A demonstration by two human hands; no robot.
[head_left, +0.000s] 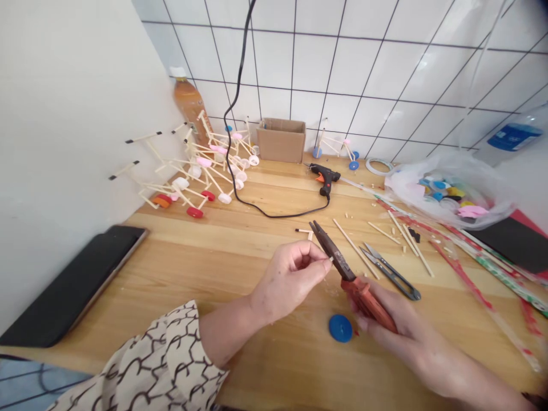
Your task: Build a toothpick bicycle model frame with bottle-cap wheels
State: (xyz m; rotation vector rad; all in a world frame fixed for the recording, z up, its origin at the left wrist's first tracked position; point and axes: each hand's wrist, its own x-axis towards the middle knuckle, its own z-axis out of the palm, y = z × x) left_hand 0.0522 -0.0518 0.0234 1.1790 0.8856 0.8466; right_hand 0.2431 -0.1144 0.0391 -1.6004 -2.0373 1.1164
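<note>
My right hand (396, 322) is wrapped round the red handles of a pair of pliers (336, 260), whose dark jaws point up and to the left. My left hand (291, 277) pinches a thin wooden stick between thumb and forefinger. The stick's pale end (331, 259) sticks out and meets the side of the pliers' jaws; the rest is hidden by my fingers. Just beyond my left hand shows a short black-tipped wooden piece (305, 231); whether it joins the held stick I cannot tell. A blue bottle cap (341, 328) lies on the table below the pliers.
Several stick models with cap wheels (205, 165) crowd the left back. A glue gun (326, 176), cardboard box (281, 142) and drink bottle (190, 105) stand behind. Thread snips (391, 271), loose sticks (355, 248) and a bag of caps (454, 188) lie right; a phone (72, 285) lies left.
</note>
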